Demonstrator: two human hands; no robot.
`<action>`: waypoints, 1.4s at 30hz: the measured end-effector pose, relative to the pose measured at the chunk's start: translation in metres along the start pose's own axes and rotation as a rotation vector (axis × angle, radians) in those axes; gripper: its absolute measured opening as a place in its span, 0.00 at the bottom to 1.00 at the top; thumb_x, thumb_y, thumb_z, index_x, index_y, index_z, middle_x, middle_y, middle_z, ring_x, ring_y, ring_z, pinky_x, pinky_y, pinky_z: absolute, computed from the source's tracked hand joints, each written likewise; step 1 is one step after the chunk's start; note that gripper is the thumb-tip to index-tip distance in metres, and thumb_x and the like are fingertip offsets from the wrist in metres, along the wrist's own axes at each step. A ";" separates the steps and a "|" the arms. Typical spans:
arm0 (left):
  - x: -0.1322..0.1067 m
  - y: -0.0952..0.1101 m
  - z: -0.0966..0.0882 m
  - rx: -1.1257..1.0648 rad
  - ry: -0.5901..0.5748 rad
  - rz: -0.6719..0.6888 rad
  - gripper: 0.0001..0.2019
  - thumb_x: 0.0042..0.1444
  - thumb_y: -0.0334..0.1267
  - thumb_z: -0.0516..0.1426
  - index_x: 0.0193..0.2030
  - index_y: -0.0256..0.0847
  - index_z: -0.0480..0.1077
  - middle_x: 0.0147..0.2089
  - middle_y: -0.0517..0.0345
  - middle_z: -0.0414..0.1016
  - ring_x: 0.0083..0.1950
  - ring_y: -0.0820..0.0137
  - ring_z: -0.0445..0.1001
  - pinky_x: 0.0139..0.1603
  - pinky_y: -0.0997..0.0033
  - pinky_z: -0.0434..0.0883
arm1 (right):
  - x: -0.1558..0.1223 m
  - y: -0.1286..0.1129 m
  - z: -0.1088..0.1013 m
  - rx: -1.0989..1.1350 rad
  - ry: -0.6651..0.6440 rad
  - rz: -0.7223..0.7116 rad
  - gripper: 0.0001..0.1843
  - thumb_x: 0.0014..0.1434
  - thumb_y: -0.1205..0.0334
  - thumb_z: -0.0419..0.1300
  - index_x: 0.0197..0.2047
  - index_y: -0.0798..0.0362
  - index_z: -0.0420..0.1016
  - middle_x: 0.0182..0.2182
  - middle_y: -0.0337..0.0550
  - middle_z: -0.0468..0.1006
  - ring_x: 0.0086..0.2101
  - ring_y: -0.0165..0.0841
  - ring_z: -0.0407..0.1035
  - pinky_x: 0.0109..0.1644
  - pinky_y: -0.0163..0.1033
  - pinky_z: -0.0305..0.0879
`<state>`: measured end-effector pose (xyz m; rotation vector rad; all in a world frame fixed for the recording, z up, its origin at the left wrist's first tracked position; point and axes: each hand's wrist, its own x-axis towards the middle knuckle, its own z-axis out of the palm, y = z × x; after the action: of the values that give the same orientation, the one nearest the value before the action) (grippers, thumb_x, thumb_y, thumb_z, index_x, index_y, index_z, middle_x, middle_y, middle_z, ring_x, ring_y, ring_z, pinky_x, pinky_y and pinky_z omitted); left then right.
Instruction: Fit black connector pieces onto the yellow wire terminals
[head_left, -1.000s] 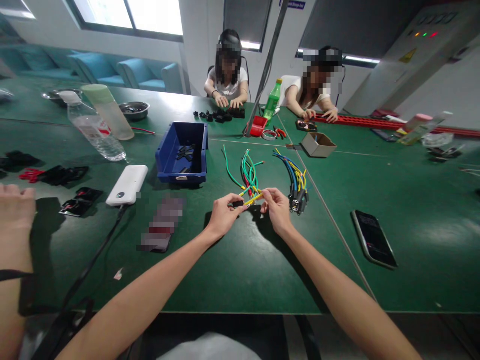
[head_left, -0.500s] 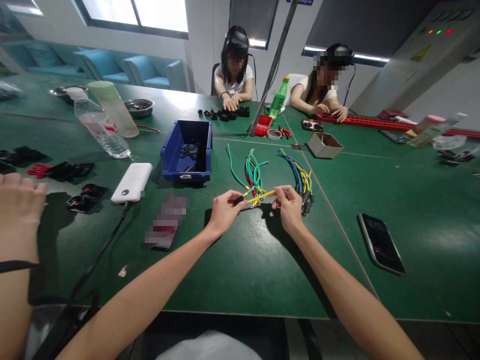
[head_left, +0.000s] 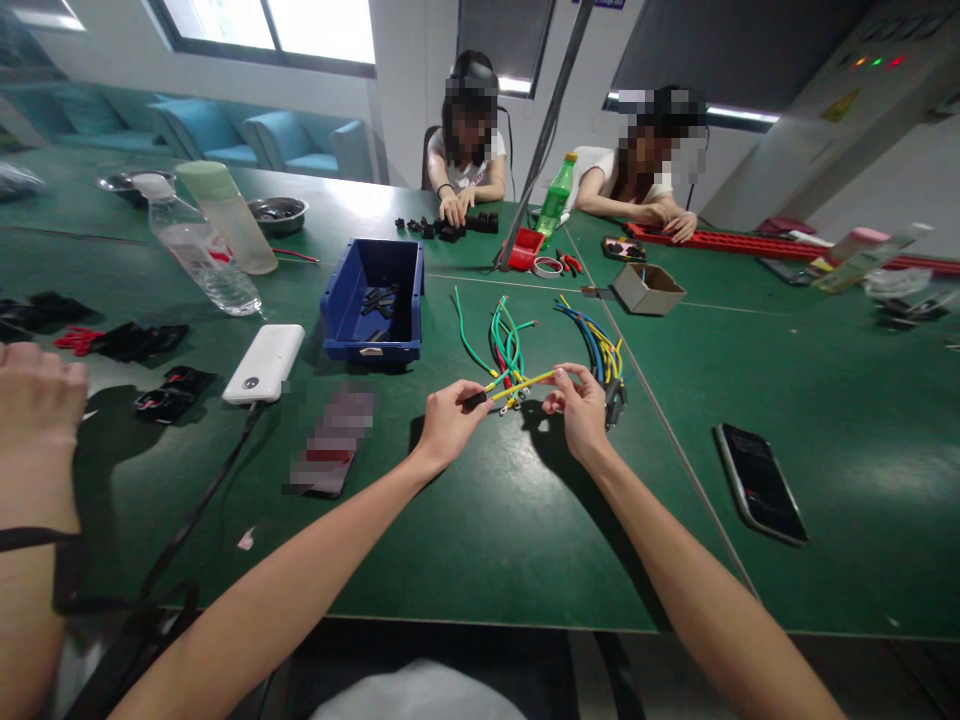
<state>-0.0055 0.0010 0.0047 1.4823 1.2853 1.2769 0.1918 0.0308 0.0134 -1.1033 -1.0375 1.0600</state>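
A yellow wire [head_left: 525, 384] stretches between my two hands, just above the green table. My left hand [head_left: 450, 420] pinches a black connector piece [head_left: 475, 401] at the wire's left end. With thumb and fingertips, my right hand [head_left: 577, 405] grips the wire's right end. Behind my hands lies a loose group of green wires [head_left: 510, 345] with metal ring ends, a red one among them. Beyond my right hand is a bundle of blue and yellow wires [head_left: 600, 345] with black ends, partly hidden by that hand.
A blue bin [head_left: 373, 345] with black parts stands left of the wires. Nearby are a white power bank [head_left: 264, 365], a dark phone [head_left: 334, 440] and another phone [head_left: 761, 482]. Another person's arm [head_left: 37, 440] rests at left; two people work across the table, near a cardboard box [head_left: 649, 292].
The right end of the yellow wire has risen slightly with my right hand, so the wire slants more. My left hand stays almost in place.
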 end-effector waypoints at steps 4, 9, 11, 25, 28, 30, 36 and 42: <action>0.000 0.000 0.000 -0.046 -0.017 0.005 0.08 0.51 0.36 0.61 0.38 0.37 0.73 0.37 0.54 0.77 0.39 0.67 0.76 0.40 0.69 0.72 | 0.003 0.000 -0.003 -0.059 0.033 -0.039 0.19 0.50 0.46 0.64 0.35 0.51 0.67 0.25 0.36 0.77 0.15 0.25 0.65 0.17 0.29 0.58; 0.002 -0.004 0.002 -0.131 -0.022 -0.020 0.09 0.50 0.37 0.62 0.38 0.37 0.72 0.36 0.53 0.77 0.39 0.67 0.76 0.41 0.69 0.72 | 0.005 0.002 -0.006 -0.073 0.054 -0.052 0.19 0.49 0.46 0.65 0.34 0.51 0.67 0.25 0.36 0.77 0.15 0.24 0.65 0.16 0.29 0.57; 0.002 -0.005 0.002 -0.160 -0.015 -0.035 0.09 0.49 0.37 0.63 0.37 0.36 0.72 0.35 0.53 0.77 0.38 0.68 0.76 0.39 0.70 0.72 | 0.006 0.002 -0.007 -0.071 0.066 -0.055 0.18 0.49 0.47 0.65 0.33 0.52 0.67 0.24 0.35 0.76 0.15 0.24 0.64 0.16 0.29 0.57; -0.003 0.003 0.000 0.032 0.024 0.013 0.07 0.48 0.36 0.63 0.35 0.38 0.75 0.32 0.58 0.77 0.33 0.70 0.74 0.33 0.74 0.69 | 0.008 0.002 -0.010 -0.023 0.057 0.063 0.19 0.45 0.52 0.67 0.37 0.52 0.73 0.28 0.37 0.76 0.17 0.24 0.65 0.17 0.29 0.59; -0.002 0.003 0.000 0.036 0.025 0.012 0.08 0.49 0.37 0.63 0.36 0.37 0.75 0.33 0.57 0.77 0.32 0.71 0.73 0.32 0.75 0.68 | 0.008 -0.001 -0.011 -0.016 0.020 0.054 0.19 0.45 0.51 0.68 0.37 0.52 0.74 0.29 0.38 0.76 0.18 0.24 0.65 0.17 0.29 0.60; -0.002 0.002 0.000 0.040 0.028 0.014 0.09 0.48 0.38 0.63 0.36 0.38 0.75 0.33 0.57 0.77 0.31 0.71 0.73 0.31 0.75 0.68 | 0.008 -0.004 -0.011 -0.015 0.010 0.040 0.17 0.45 0.51 0.68 0.36 0.53 0.74 0.29 0.39 0.76 0.19 0.24 0.66 0.18 0.29 0.60; -0.002 -0.002 0.001 0.001 0.033 0.002 0.09 0.49 0.39 0.63 0.35 0.37 0.76 0.33 0.55 0.78 0.33 0.69 0.75 0.33 0.72 0.70 | 0.010 -0.009 -0.016 -0.022 0.054 -0.012 0.16 0.46 0.53 0.68 0.34 0.54 0.76 0.27 0.38 0.76 0.18 0.23 0.65 0.19 0.29 0.59; 0.001 -0.002 -0.001 -0.026 0.024 -0.039 0.06 0.50 0.37 0.62 0.34 0.38 0.75 0.33 0.55 0.78 0.34 0.66 0.77 0.34 0.71 0.72 | 0.014 -0.013 -0.021 -0.017 0.132 -0.062 0.15 0.46 0.53 0.68 0.34 0.53 0.76 0.27 0.39 0.76 0.17 0.24 0.63 0.17 0.30 0.57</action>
<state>-0.0073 0.0024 0.0031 1.4210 1.3018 1.2847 0.2165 0.0392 0.0250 -1.1325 -0.9708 0.9186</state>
